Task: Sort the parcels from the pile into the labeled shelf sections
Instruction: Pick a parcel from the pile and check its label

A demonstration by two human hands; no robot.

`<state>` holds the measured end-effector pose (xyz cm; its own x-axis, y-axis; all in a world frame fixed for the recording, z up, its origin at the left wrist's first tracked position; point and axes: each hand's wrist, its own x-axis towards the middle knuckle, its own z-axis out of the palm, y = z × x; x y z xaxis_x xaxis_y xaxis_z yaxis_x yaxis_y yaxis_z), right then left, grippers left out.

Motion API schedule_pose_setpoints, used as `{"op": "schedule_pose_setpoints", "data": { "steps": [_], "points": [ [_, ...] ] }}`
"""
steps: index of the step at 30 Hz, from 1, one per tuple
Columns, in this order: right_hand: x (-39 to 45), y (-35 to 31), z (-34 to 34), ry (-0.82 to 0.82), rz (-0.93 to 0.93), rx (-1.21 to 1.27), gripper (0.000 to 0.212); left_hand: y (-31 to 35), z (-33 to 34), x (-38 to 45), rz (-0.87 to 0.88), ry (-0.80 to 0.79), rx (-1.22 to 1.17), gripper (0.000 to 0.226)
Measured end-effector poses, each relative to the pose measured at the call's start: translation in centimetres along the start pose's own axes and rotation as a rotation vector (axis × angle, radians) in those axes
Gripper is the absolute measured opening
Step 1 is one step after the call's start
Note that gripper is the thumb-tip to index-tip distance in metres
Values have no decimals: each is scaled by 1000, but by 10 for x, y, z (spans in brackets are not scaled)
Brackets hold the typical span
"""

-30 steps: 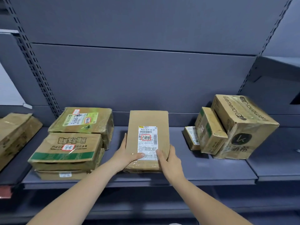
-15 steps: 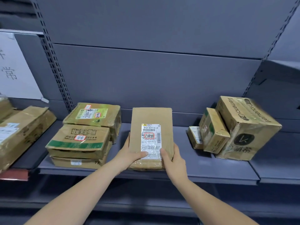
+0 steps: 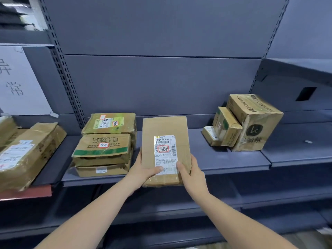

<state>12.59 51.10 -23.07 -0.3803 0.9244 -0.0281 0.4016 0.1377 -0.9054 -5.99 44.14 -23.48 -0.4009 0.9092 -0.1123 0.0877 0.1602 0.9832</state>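
Nothing shifted but my view: flat kraft parcel rested on the shelf, left hand and right hand gripping its near corners; seemingly light, stiff, tape-slick.

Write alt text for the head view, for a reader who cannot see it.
Two hands, left hand and right hand, hold a flat brown parcel by its near end over a grey shelf, its shipping label facing up. A stack of boxes sits to its left; three leaning boxes stand to its right.
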Motion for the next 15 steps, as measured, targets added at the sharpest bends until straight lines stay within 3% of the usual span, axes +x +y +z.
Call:
{"op": "schedule_pose_setpoints", "data": {
  "steps": [3, 15],
  "points": [
    [-31, -4, 7, 32, 16, -17, 58, -5, -9, -24, -19, -16, 13, 100],
    [-125, -10, 34, 102, 37, -61, 61, -14, -34, -110, -46, -53, 20, 105]
  ]
}}
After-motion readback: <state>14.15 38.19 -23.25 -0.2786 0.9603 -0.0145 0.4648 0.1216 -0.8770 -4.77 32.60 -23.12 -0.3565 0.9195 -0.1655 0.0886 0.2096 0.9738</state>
